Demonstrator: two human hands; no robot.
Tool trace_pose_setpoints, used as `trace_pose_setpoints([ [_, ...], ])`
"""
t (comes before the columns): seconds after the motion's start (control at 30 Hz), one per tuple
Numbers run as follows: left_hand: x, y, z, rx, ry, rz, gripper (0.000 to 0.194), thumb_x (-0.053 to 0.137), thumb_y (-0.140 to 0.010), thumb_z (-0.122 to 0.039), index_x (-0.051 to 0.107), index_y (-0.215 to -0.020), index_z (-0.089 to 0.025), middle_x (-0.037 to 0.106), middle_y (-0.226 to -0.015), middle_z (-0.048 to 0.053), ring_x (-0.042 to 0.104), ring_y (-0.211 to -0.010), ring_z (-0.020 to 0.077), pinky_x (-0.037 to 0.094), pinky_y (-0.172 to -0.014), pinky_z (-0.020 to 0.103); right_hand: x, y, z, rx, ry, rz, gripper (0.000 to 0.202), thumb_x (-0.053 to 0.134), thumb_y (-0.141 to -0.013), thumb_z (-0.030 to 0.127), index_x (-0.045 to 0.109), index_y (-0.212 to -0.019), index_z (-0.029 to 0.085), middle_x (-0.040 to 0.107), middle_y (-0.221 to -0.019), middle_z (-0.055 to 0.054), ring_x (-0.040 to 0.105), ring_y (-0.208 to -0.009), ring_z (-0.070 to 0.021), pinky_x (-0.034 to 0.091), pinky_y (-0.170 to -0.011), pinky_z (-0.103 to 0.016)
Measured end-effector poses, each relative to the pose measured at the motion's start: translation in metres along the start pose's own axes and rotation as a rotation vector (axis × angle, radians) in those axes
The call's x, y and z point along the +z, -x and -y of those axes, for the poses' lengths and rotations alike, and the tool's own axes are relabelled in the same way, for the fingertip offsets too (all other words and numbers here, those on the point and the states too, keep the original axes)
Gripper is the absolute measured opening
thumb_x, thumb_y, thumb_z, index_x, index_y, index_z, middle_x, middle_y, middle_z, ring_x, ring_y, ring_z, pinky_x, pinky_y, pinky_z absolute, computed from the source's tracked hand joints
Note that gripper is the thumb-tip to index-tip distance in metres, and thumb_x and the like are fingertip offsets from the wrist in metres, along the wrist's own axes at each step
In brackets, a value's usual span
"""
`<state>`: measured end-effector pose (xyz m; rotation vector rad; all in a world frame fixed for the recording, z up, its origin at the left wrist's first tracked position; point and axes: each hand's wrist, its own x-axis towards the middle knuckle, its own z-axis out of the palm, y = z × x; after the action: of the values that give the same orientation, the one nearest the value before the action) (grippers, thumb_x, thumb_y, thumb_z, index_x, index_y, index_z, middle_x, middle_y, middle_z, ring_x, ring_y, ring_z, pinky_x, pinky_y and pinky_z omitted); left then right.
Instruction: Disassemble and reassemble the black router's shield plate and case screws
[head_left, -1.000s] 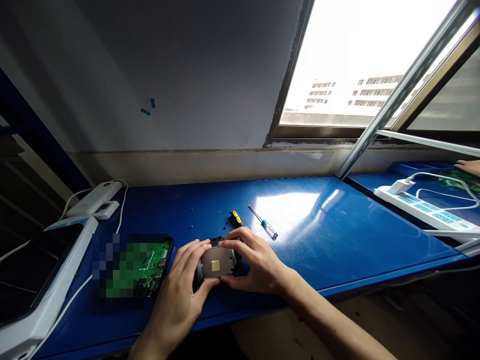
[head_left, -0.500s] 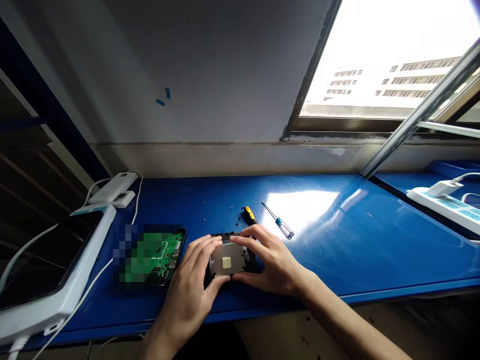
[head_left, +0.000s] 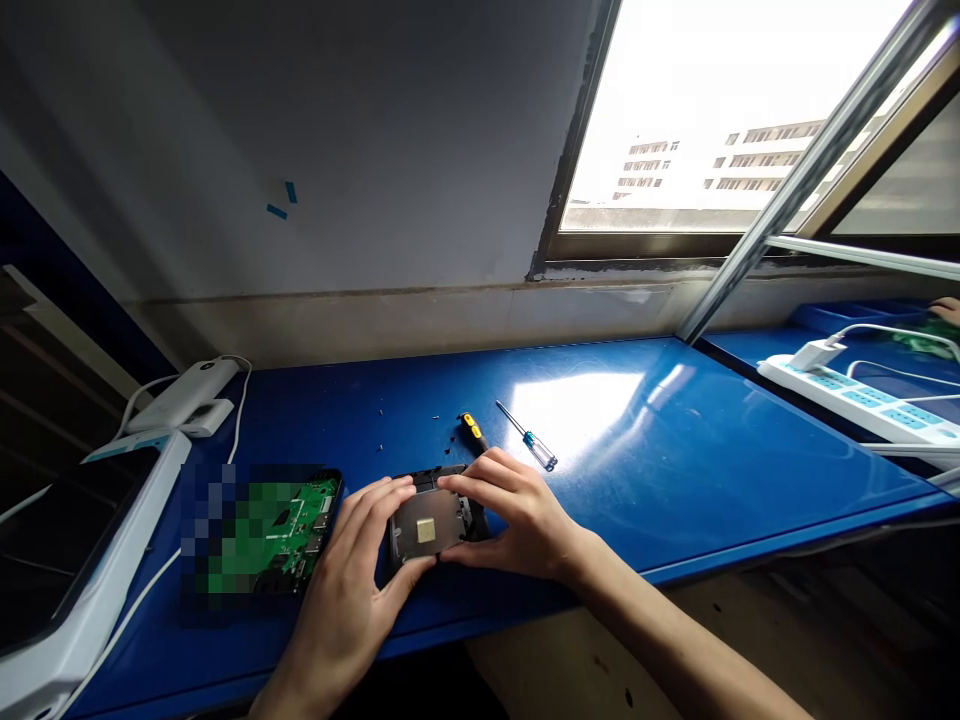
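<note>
Between my two hands is a black plastic housing (head_left: 474, 520) with a grey metal plate (head_left: 411, 508) in it. A small pale square pad (head_left: 426, 530) sits on the plate. My left hand (head_left: 360, 560) grips the left side, fingers along the top edge and thumb at the bottom edge. From the right, my right hand (head_left: 517, 515) grips the same housing, its fingertips near the top and its thumb below. To the left of my left hand lies a green circuit board (head_left: 300, 530) in a black shell, partly blurred out.
Beyond my hands lie a yellow-and-black screwdriver (head_left: 472, 430), a clear-handled screwdriver (head_left: 538, 450) and several tiny screws (head_left: 380, 448). At left stands a white device with a dark screen (head_left: 82, 540). A white power strip (head_left: 870, 395) lies right, past a metal post (head_left: 750, 230). Another person's hand (head_left: 946, 310) shows far right.
The view has turned to the right, so the bench things sit further left. Another person's hand has come into view at the far right. Both my hands keep their grip on the housing.
</note>
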<state>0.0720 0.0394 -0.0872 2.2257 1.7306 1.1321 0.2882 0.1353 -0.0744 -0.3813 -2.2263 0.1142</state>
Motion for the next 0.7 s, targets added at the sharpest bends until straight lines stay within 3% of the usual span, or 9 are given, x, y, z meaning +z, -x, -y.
trace_pose_setpoints([
  [0.23,-0.006,-0.007,-0.001,0.071,-0.113,-0.023,0.045,0.066,-0.093,-0.026,0.052,-0.136,-0.033,0.059,-0.142,0.008,0.051,-0.136,0.0308,0.052,-0.107,0.053,-0.001,-0.001,0.004,-0.02,0.048,-0.044,0.057,0.078,-0.083,0.051,0.06,-0.126,0.018,0.068,-0.09,-0.007,0.057,-0.075,-0.0193,0.054,-0.068,-0.034],
  [0.43,-0.019,-0.017,-0.014,0.102,-0.279,0.011,0.046,0.07,-0.088,-0.024,0.058,-0.132,-0.028,0.059,-0.144,0.01,0.049,-0.139,0.0356,0.058,-0.099,0.053,0.0,-0.001,0.004,-0.03,0.079,-0.069,0.055,0.079,-0.083,0.049,0.06,-0.124,0.016,0.067,-0.089,-0.008,0.057,-0.075,-0.02,0.052,-0.063,-0.032],
  [0.7,-0.015,-0.022,-0.016,0.201,-0.444,0.065,0.05,0.064,-0.089,-0.019,0.056,-0.138,-0.023,0.057,-0.144,0.012,0.048,-0.137,0.0363,0.058,-0.1,0.053,0.003,0.002,0.003,-0.048,0.16,-0.07,0.053,0.075,-0.087,0.05,0.058,-0.125,0.017,0.066,-0.087,-0.007,0.059,-0.075,-0.0204,0.054,-0.065,-0.034],
])
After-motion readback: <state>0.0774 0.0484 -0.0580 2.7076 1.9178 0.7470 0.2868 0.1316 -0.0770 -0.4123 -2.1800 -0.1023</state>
